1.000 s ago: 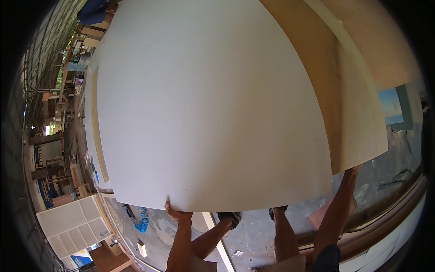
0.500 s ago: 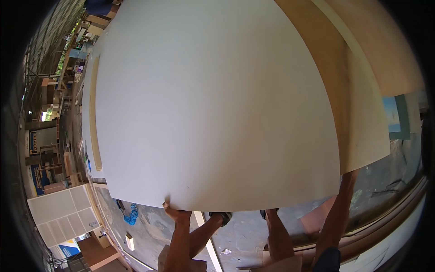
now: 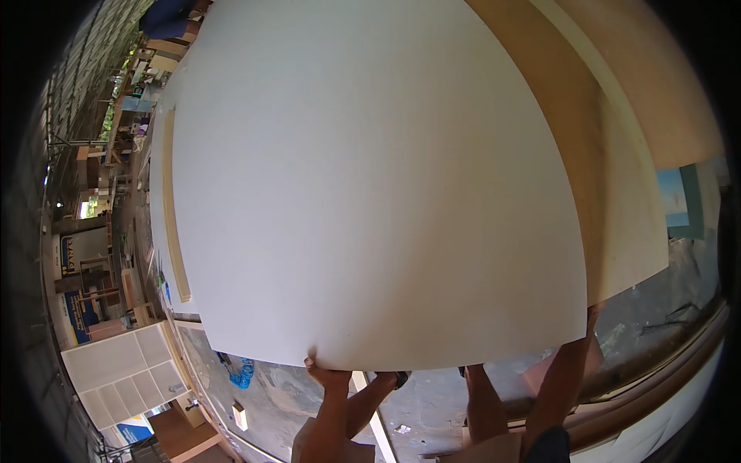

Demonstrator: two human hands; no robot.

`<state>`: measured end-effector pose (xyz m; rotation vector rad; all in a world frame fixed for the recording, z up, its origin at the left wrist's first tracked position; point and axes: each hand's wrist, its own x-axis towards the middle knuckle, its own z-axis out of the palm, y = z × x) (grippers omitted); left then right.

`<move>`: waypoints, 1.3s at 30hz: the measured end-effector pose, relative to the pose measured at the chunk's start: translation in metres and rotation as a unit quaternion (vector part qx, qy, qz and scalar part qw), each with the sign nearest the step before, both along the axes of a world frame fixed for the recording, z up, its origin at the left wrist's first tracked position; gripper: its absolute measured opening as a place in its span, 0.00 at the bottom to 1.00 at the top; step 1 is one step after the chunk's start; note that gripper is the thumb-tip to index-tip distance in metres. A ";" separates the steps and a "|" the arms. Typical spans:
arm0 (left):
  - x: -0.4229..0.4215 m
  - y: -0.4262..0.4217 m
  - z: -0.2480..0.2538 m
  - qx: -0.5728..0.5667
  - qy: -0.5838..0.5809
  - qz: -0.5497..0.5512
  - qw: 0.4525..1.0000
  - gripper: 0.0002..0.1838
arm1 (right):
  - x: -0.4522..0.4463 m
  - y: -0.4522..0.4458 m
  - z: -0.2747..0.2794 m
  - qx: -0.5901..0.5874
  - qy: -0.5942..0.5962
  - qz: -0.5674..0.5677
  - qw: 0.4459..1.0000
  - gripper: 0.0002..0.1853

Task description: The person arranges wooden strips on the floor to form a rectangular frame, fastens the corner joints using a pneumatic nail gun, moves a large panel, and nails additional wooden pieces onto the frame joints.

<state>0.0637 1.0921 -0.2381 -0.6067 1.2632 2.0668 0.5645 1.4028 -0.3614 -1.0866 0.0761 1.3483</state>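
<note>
A large white board [image 3: 370, 193] fills the middle of the view. My left hand [image 3: 328, 376] grips its near edge, thumb on the top face and fingers hidden underneath. At the near right corner, my right hand [image 3: 593, 315] is closed at the board's side edge, mostly hidden behind it. A brown board [image 3: 575, 147] with a pale sheet beside it lies along the right side of the white board. My legs and feet show below the near edge.
A person in dark blue [image 3: 166, 19] is at the far left end. A wood strip [image 3: 175, 208] lies along the left. On the floor are a blue coiled hose [image 3: 241, 373] and a wood block [image 3: 240, 417]. A white panelled cabinet [image 3: 123, 370] stands left; long brown mouldings [image 3: 656, 363] lie right.
The view has shifted, so the board and both hands appear slightly lower and further right. More of the person at the far left shows. Both hands keep their places at the board's edges.
</note>
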 end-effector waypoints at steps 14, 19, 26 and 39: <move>0.072 0.028 0.009 -0.010 -0.010 -0.047 0.999 0.34 | -0.007 0.016 0.055 -0.043 0.112 -0.100 0.988 0.38; 0.089 0.086 0.069 0.043 -0.084 0.001 0.995 0.30 | 0.011 0.047 0.066 -0.038 0.017 -0.051 0.998 0.46; 0.063 0.038 0.017 -0.015 -0.022 -0.009 1.000 0.25 | -0.026 0.049 0.106 0.017 -0.172 -0.008 0.985 0.49; 0.062 0.033 0.011 -0.047 0.003 0.017 0.999 0.34 | -0.008 0.043 0.075 0.062 -0.059 0.097 0.992 0.37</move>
